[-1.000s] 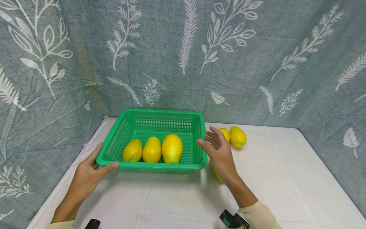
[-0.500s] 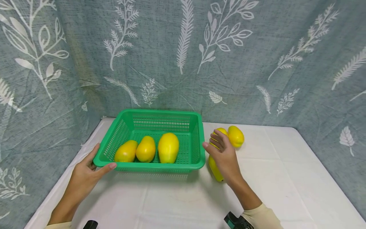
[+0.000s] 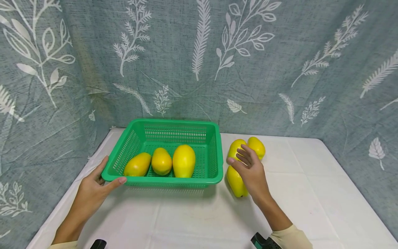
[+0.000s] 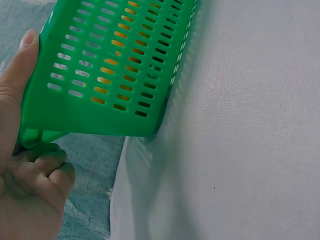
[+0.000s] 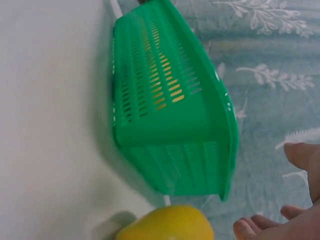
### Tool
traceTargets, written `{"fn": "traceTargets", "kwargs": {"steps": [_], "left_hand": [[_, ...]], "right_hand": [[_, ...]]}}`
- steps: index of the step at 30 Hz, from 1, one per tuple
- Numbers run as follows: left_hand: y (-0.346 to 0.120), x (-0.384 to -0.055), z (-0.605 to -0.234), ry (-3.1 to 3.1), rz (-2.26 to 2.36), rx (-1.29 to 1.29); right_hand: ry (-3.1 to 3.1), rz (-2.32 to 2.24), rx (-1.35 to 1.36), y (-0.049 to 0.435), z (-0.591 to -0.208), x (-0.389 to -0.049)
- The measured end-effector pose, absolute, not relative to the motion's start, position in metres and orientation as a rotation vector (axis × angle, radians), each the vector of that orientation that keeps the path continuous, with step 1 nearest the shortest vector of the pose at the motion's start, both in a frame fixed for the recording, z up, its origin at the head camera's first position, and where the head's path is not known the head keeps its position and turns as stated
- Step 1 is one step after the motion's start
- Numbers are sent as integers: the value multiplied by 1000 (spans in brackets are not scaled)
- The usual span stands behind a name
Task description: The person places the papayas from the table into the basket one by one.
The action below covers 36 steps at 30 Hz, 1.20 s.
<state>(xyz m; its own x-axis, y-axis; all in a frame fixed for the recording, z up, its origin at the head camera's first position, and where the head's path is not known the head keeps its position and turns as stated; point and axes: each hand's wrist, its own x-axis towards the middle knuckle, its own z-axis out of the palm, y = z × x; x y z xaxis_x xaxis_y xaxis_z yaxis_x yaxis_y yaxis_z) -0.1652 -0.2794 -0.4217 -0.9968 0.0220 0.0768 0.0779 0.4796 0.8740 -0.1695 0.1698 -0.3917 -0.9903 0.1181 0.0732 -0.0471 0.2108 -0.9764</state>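
Observation:
A green slotted plastic basket [image 3: 174, 181] stands left of centre on the table. My left hand [image 3: 93, 188] grips its near left corner, thumb over the rim and fingers beneath it, as the left wrist view shows. Three yellow mangoes lie in the basket: a left one [image 3: 137, 164], a middle one [image 3: 161, 161] and a larger right one [image 3: 184, 161]. My right hand [image 3: 253, 174] hovers off the basket's right end, holding nothing, fingers loosely bent. Near it on the cloth are a front mango [image 3: 237, 182], one behind it [image 3: 235, 149] and a third [image 3: 257, 148], partly hidden by my fingers.
White cloth [image 3: 311, 193] covers the table. A grey-blue curtain [image 3: 186, 97] with white leaf prints hangs behind the table and at both sides. Dark wrist devices [image 3: 264, 241] show at the lower edge.
My right hand has moved right, away from the basket's right end, uncovering more of the loose mangoes. Inside the basket the mangoes have shifted slightly. My left hand keeps its grip.

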Motion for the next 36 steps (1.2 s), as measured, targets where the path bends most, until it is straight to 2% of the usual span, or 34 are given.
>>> {"fn": "traceTargets", "kwargs": {"steps": [36], "left_hand": [[-281, -165, -421, -2689, -1527, -78]], "right_hand": [[-2486, 1763, -223, 209, -421, -157]]}}
